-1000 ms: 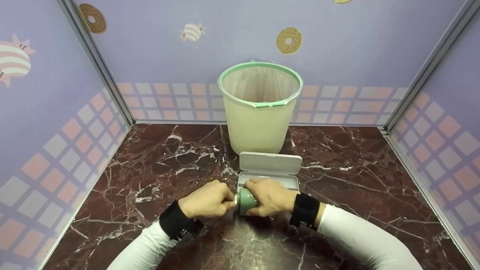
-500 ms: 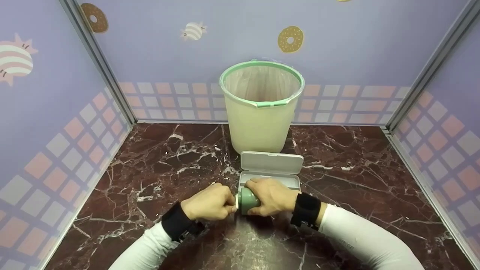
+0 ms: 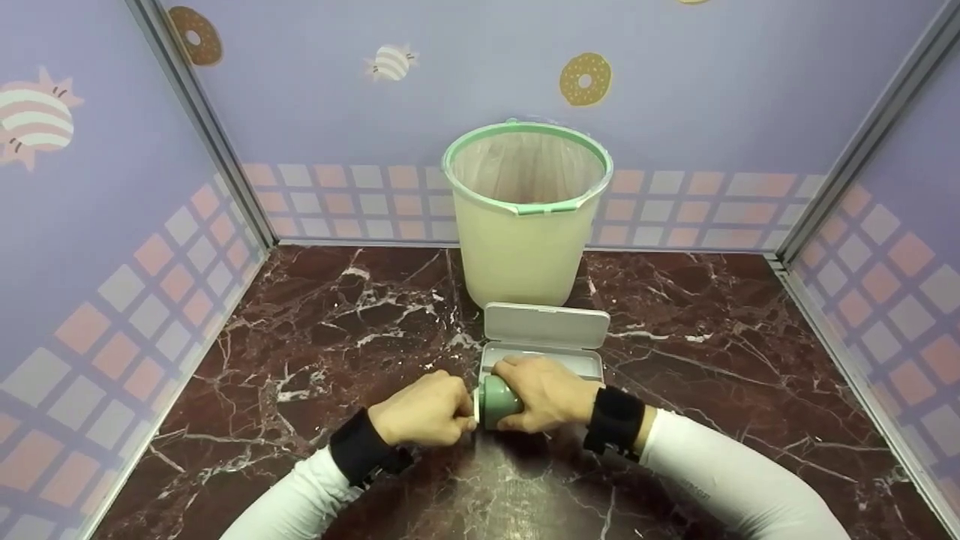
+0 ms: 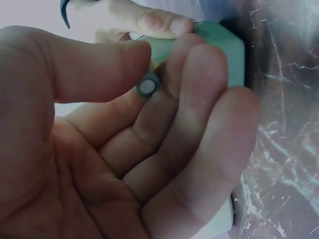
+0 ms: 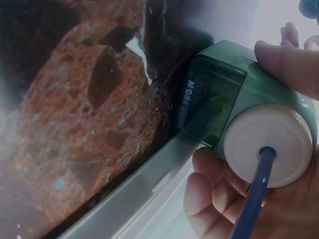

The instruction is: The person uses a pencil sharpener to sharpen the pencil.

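Note:
A green pencil sharpener [image 3: 501, 403] lies in front of the person in the head view, gripped by the right hand [image 3: 547, 394] from the right. At its left side the left hand [image 3: 426, 409] is beside a white strip, apparently the crank arm [image 3: 477, 406]. In the left wrist view, its thumb and curled fingers hold a small green crank knob [image 4: 148, 85] with a white end. From the right wrist view, a dark blue pencil [image 5: 253, 196] sticks out of the hole in the sharpener's round beige disc [image 5: 249, 137]. The see-through shavings drawer [image 5: 209, 99] faces the tabletop.
An open pale pencil case [image 3: 559, 365] lies just behind the right hand, its lid [image 3: 547, 326] raised. Behind it stands a cream bin [image 3: 521, 255] with a green rim and a clear liner. Patterned walls [image 3: 337, 97] enclose the dark marbled tabletop [image 3: 360, 307].
The left hand has shifted slightly down toward the person, and more of the white strip shows beside the sharpener. The right hand keeps its grip. The whole head view has drifted slightly.

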Tool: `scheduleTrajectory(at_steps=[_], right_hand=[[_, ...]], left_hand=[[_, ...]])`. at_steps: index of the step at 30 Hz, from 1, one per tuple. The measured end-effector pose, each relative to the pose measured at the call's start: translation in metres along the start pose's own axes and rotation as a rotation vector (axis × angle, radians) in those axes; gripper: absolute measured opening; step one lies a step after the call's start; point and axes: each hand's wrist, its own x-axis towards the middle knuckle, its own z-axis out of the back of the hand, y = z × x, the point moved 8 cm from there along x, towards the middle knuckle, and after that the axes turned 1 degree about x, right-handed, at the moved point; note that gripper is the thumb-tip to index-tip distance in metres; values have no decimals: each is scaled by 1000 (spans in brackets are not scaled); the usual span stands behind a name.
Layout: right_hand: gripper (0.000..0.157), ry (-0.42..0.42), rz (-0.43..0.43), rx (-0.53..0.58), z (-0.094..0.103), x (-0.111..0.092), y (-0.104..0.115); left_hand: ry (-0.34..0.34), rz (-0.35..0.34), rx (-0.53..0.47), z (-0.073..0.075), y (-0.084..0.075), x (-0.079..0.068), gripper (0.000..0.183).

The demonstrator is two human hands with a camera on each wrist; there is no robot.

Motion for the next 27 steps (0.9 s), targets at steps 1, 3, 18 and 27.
scheduleTrajectory(at_steps=[1, 3, 18, 27], right_hand=[[58, 1, 0, 0, 0, 0, 0], [58, 4, -1, 1, 0, 0, 0], [58, -6, 5, -15, 1, 0, 1], [58, -7, -7, -5, 0, 1, 1]], left_hand=[[3, 3, -1, -1, 0, 0, 38], [5, 14, -7, -2, 2, -1, 39], [6, -1, 32, 0, -2, 1, 39], [0, -27, 131, -5, -4, 3, 36]])
